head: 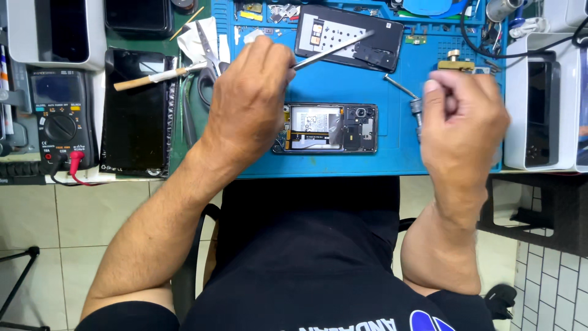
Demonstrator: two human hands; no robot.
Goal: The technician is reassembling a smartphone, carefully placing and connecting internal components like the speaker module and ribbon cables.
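Centrally, opened phone [324,127] between left fingers [269,58] grasping metal spudger [334,46] and right fingers [450,92] clenched on screwdriver [407,95]

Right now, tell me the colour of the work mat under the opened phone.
Blue. The work mat shows best in the head view.

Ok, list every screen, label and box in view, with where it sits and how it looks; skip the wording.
Multimeter: far left, dark body, grey display, round dial, red plug.
Dark screen panel: right of the meter, black rectangle.
Opened phone: mat centre, between left hand and right hand, white battery label.
Back cover: top of blue mat, black, pale stickers.
White box: right edge, dark window.
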